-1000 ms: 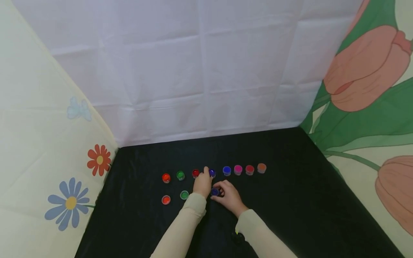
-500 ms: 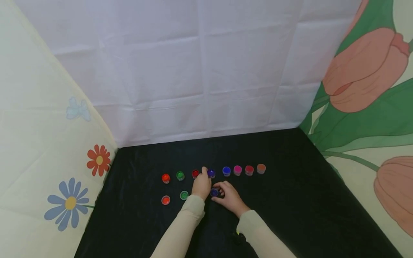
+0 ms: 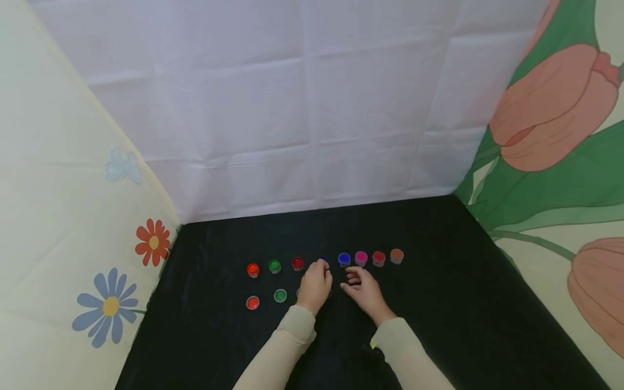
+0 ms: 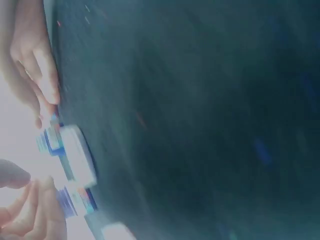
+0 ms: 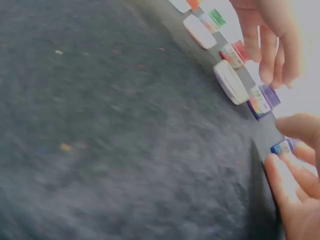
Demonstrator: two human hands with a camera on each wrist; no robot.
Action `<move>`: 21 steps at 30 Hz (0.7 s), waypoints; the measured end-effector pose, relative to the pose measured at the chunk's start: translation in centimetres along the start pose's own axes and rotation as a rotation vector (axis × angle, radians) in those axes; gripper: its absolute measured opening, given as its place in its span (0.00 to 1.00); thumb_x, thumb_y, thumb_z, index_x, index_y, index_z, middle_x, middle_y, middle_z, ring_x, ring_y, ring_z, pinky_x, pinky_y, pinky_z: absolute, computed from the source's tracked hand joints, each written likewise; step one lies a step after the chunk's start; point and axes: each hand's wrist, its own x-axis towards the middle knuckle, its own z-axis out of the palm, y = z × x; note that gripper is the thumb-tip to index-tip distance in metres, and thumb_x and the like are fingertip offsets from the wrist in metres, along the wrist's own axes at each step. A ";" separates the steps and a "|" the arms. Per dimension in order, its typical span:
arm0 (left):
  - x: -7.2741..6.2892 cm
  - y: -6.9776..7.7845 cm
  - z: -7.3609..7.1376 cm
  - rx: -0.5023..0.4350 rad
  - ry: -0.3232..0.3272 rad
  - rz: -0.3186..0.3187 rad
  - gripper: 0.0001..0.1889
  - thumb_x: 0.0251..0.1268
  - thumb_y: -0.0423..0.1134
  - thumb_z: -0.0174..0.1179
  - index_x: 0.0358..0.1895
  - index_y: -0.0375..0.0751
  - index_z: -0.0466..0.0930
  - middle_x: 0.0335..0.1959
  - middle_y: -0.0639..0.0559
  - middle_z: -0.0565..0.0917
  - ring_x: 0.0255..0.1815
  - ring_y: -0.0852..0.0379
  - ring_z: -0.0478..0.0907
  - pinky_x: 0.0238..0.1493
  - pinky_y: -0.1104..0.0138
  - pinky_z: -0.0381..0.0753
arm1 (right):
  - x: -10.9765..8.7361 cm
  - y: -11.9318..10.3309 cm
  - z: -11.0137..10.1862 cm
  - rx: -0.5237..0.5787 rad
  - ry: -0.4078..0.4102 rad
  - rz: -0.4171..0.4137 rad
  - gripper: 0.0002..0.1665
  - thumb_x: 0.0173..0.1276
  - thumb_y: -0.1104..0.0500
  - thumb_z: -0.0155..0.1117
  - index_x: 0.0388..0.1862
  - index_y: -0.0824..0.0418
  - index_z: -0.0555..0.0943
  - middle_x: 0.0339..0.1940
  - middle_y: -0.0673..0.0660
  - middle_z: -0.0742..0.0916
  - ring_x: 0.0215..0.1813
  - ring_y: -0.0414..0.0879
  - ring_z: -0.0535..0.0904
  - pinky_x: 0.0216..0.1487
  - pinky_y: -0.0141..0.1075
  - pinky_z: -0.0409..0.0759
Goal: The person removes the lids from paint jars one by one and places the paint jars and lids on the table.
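My left hand [image 3: 316, 287] hangs over the purple paint pot [image 5: 265, 100], hiding most of it in the head view. In the right wrist view its fingers point down just above the pot, and no grip shows. My right hand [image 3: 366, 295] is held with thumb and fingers apart, just in front of the blue paint pot [image 3: 344, 259]. In the right wrist view that pot shows between the thumb and fingers, behind them. A pale round lid [image 5: 230, 82] lies on the table in front of the purple pot; my left hand partly covers it in the head view.
On the black table [image 3: 439, 314], orange [image 3: 253, 270], green [image 3: 275, 266] and red [image 3: 298, 264] pots stand left in the row. Pink [image 3: 361, 258], red-pink [image 3: 378, 259] and peach [image 3: 397, 255] pots stand right. Orange [image 3: 252, 303] and green [image 3: 280, 295] lids lie nearer. White cloth [image 3: 302, 108] hangs behind.
My right hand has let go of the purple lid, which stays on the table, and has shifted right towards the blue pot. My left hand has moved right, over the purple pot.
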 end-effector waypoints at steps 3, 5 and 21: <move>-0.1 0.8 0.4 -0.046 -0.050 -0.012 0.06 0.71 0.33 0.61 0.46 0.37 0.79 0.37 0.47 0.80 0.37 0.52 0.80 0.43 0.59 0.83 | 0.4 0.1 -0.4 -0.010 0.049 0.007 0.23 0.68 0.70 0.66 0.62 0.72 0.75 0.53 0.69 0.82 0.53 0.61 0.81 0.55 0.50 0.82; -0.1 1.1 0.7 -0.071 -0.089 -0.026 0.10 0.71 0.33 0.61 0.52 0.34 0.79 0.42 0.44 0.81 0.42 0.51 0.81 0.49 0.57 0.83 | 0.6 0.1 -0.5 -0.009 0.054 0.001 0.26 0.69 0.72 0.63 0.65 0.74 0.72 0.57 0.73 0.81 0.57 0.64 0.80 0.57 0.52 0.81; 1.7 1.7 2.2 -0.233 -0.267 -0.055 0.28 0.68 0.25 0.56 0.70 0.21 0.63 0.64 0.26 0.73 0.65 0.35 0.74 0.67 0.48 0.71 | 1.6 -0.1 -0.1 -0.048 0.058 -0.024 0.32 0.66 0.76 0.55 0.70 0.77 0.67 0.66 0.75 0.77 0.62 0.66 0.79 0.61 0.55 0.77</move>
